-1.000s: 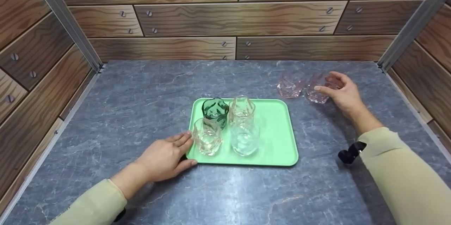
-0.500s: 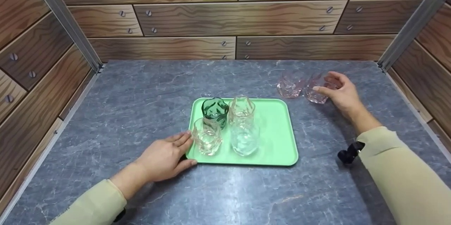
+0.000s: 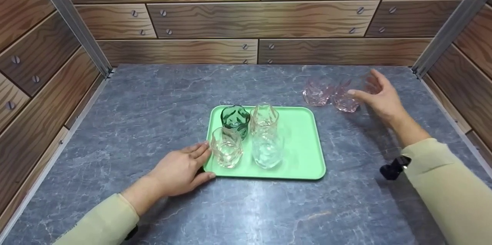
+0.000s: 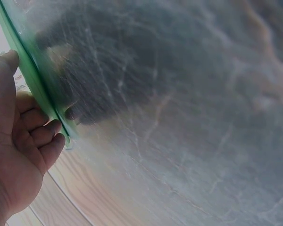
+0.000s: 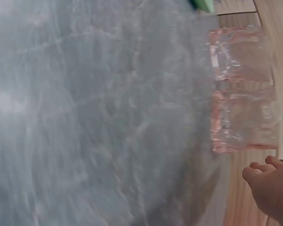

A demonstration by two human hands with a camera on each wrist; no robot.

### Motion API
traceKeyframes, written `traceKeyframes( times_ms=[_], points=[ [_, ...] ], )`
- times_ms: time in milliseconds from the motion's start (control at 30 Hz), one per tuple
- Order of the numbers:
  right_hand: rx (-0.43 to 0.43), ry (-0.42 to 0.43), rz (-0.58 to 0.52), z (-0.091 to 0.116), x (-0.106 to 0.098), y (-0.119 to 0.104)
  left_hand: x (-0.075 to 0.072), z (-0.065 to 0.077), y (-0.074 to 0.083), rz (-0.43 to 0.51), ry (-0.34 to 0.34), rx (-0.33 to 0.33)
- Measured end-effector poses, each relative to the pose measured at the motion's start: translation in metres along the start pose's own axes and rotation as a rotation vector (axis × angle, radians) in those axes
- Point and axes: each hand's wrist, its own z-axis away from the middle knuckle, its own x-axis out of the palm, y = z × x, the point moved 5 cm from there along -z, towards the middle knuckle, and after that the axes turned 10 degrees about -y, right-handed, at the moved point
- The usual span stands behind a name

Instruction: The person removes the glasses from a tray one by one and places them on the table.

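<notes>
Holds the right hand (image 3: 387, 103) with fingers spread wide from the thumb, gripping nothing, just beside a pale pink faceted glass tumbler (image 3: 346, 101) at the upper right of the frame. Rests the left hand (image 3: 177, 171), with fingers extended and only slightly bent, against the left edge of a light green rectangular tray (image 3: 302, 143) near the centre. Has a matching pink tumbler (image 3: 316, 94) left of the first, and on the tray a dark green glass (image 3: 235, 117) and three clear glasses (image 3: 228, 154), all upright. Has a blue-grey marbled worktop (image 3: 153, 99) beneath, and wood-grain panels (image 3: 261, 20) across the top of the frame.
</notes>
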Motion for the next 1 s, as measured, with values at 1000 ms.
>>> traceKeyframes(
  times_ms=[1000],
  points=[
    [-0.231, -0.134, -0.183, 0.109, 0.170, -0.100, -0.001, 0.002, 0.000, 0.026, 0.008, -0.008]
  ],
)
